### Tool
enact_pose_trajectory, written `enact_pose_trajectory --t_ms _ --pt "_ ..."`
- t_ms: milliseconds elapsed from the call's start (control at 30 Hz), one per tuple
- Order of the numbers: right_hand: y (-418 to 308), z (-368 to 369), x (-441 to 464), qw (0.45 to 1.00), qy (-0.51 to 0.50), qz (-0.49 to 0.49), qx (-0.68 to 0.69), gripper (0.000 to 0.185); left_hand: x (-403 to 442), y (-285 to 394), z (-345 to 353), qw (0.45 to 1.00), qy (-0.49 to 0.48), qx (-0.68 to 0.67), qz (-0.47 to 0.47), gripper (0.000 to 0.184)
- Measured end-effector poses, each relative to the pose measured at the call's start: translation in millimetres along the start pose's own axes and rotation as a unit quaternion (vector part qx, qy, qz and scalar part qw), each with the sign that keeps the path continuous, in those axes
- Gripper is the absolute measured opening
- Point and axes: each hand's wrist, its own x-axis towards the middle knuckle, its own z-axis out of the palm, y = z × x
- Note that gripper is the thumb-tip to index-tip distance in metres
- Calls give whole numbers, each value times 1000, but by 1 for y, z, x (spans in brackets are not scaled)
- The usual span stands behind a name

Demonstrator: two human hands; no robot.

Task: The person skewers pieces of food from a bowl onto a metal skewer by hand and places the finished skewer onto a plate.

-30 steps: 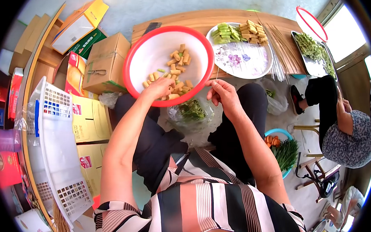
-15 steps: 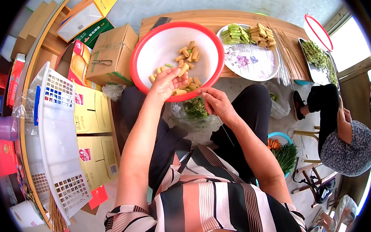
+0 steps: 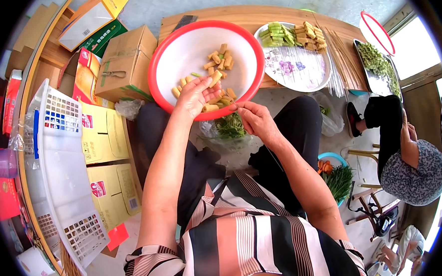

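From the head camera we're looking straight down, and our left hand (image 3: pixel 194 99) is hovering over the near side of the red-rimmed bowl (image 3: pixel 152 71), holding one short tan roll (image 3: pixel 216 79) between thumb and fingertips. Over at the bowl's near edge, our right hand (image 3: pixel 259 120) is pinching a thin skewer (image 3: pixel 273 155), fingers drawn tight together, the shaft running back beneath the forearm. Whether its tip is touching anything, we're not managing to tell.

More loose rolls (image 3: pixel 222 63) are lying below, in two clusters inside the bowl. Just beside, the floral plate (image 3: pixel 277 67) is carrying cut green stalks (image 3: pixel 275 36) and a stack of tan pieces (image 3: pixel 313 35), with spare skewers (image 3: pixel 344 51) lying alongside.

As for handling, we're judging this roll light, dry and rather spongy, likely to dent or split under a hard squeeze, so we're favouring a gentle grip around its middle, ends left free. The skewer we're reckoning slim, stiff and a little springy, best pinched close to the tip.
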Motion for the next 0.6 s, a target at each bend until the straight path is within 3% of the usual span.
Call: enact_pose_trajectory --t_ms 600 --pt "4 0 1 1000 10 7 -3 25 -3 1 3 999 1 32 6 21"
